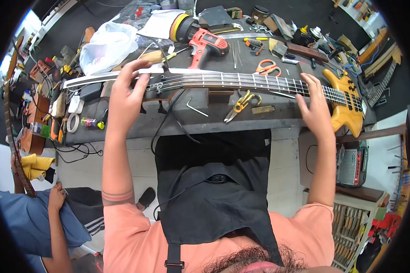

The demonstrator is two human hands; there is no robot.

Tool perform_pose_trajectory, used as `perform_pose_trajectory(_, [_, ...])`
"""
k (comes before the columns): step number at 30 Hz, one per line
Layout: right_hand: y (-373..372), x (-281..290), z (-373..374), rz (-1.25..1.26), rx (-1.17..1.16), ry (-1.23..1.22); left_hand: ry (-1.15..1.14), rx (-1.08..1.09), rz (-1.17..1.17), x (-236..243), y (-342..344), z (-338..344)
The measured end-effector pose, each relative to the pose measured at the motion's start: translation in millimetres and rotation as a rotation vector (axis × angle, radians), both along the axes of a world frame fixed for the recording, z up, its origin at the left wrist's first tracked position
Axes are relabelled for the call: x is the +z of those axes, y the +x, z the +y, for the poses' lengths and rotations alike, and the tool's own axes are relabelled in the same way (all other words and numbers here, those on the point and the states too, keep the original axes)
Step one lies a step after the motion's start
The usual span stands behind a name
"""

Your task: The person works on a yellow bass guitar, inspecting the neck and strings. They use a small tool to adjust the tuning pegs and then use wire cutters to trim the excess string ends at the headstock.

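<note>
A bass guitar (340,118) with a yellow wooden body lies strings up along the bench, its neck running left to a dark headstock. By the headstock, my left hand (128,91) has its thumb and fingers curved around a long, thin white strip (93,79). This strip extends along the far side of the neck. My right hand (315,107) is wrapped over the neck near the body, fingers on the strings and thumb at the near edge. Yellow-handled pliers (239,107) and an L-shaped hex key (197,108) lie in front of the neck.
Behind the neck are a red and black power tool (205,45), orange scissors (268,68) and a white plastic bag (107,45). Tools crowd the bench's left end. A black cable (168,116) hangs over the front edge. Another person (45,218) sits at lower left.
</note>
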State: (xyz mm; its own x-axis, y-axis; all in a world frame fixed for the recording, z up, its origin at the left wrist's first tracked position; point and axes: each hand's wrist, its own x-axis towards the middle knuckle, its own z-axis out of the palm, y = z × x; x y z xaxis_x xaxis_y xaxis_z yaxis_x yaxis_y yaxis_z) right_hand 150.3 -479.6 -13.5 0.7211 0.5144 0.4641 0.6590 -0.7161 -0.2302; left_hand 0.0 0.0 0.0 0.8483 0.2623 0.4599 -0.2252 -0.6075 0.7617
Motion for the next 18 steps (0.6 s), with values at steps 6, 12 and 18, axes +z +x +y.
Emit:
perform_pose_trajectory(6, [15,10,-11,0.030,0.052,-0.106,0.043,-0.182,0.285,-4,41,41])
perform_pose_trajectory(12, [15,5,-15,-0.154,0.056,-0.126,0.005,-0.467,0.528,-6,88,52])
perform_pose_trajectory(18, [20,-1,-10,-0.195,0.031,-0.044,-0.105,-0.590,0.599,-7,107,74])
